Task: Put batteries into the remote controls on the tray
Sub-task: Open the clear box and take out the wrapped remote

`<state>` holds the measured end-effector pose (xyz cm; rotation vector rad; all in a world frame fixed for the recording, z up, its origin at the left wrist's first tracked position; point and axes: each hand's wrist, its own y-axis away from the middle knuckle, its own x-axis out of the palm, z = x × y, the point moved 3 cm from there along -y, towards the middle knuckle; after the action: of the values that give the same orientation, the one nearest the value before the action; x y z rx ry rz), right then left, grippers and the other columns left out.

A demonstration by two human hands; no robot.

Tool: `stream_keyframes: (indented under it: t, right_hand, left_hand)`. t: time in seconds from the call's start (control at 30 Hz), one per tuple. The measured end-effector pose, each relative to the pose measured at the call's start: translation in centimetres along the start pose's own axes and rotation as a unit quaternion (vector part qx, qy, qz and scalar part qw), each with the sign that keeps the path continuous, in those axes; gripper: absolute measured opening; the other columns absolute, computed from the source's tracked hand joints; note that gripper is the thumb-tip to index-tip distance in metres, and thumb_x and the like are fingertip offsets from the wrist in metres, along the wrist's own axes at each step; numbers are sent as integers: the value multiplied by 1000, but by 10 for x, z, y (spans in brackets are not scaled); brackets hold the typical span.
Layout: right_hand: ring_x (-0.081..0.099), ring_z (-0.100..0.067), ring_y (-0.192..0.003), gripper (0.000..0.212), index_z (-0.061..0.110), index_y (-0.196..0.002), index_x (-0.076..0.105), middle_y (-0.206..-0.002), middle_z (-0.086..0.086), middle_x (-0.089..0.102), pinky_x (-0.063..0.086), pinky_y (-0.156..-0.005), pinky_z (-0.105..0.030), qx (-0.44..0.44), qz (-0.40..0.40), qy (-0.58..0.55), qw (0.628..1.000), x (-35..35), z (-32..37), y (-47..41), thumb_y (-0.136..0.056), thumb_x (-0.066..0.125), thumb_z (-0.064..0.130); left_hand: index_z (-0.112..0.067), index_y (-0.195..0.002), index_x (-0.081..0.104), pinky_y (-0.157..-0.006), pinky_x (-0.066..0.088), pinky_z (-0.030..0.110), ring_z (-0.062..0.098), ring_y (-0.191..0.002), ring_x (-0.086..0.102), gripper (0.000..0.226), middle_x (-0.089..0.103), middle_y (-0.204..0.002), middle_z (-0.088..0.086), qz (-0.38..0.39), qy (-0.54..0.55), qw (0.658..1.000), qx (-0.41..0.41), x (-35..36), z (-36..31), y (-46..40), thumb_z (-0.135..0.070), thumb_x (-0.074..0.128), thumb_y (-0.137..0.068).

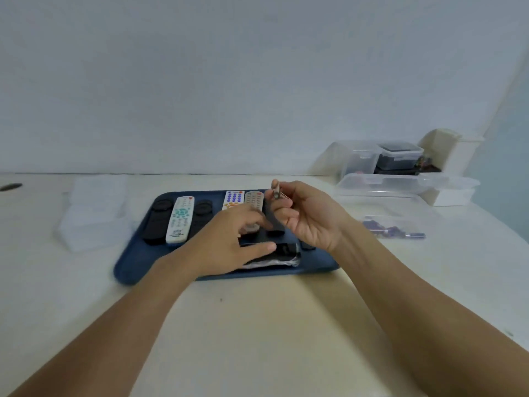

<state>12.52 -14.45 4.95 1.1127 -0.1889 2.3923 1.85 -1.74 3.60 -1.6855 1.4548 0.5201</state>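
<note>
A blue tray (134, 265) lies on the table with several remotes in a row, among them a white one (180, 219) between two black ones (156, 222). A black remote (283, 249) lies crosswise at the tray's front. My left hand (232, 239) rests on it, thumb and fingers on either side of it. Above the tray's right part, my right hand (306, 213) pinches a small battery (276, 193) between thumb and fingertips. Blur hides the black remote's battery bay.
A clear shallow box (400, 224) with several loose batteries (392, 229) stands right of the tray. Stacked clear containers (400, 181) and a cream box (455, 150) sit at the back right. Clear plastic pieces (94, 213) lie left of the tray.
</note>
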Motion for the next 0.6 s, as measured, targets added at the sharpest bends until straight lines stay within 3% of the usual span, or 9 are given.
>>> stream_keyframes:
  t: [0.1,0.2,0.37,0.5,0.6]
  right_hand:
    - [41,-6,-52,18,5,-94,59,-80,-4,57,33,-41,-14,-30,-23,153,988,-6,-7,-3,-104,45,10]
    - [38,-4,-51,15,9,-94,58,-74,1,60,27,-46,-14,-58,-42,328,942,-18,-4,6,-104,47,13]
    - [32,-5,-46,17,12,-86,53,-60,5,52,28,-40,-14,-67,-106,404,906,-30,2,7,-102,54,17]
    - [20,-8,-47,25,18,-79,47,-59,5,32,20,-37,-18,-65,-115,416,899,-28,1,8,-102,55,22]
    - [19,-7,-45,25,17,-78,49,-57,5,33,18,-36,-17,-76,-121,417,898,-26,1,8,-102,55,21]
  left_hand:
    - [-34,-127,62,-97,46,25,-1,-111,49,64,51,-117,-20,81,-106,991,-15,-2,6,14,-63,79,-72]
    - [-34,-123,62,-92,48,27,2,-105,50,68,52,-111,-21,92,-184,978,-26,1,4,10,-72,74,-68]
    - [-33,-95,70,-74,55,38,6,-82,61,65,64,-89,-12,90,-182,977,-60,2,14,7,-89,51,-69]
    - [-34,-94,67,-75,56,37,5,-83,61,55,64,-89,-14,97,-179,976,-76,2,13,7,-81,62,-69]
    - [-32,-96,59,-75,55,36,7,-82,60,50,61,-91,-13,91,-182,975,-90,3,9,5,-74,71,-70]
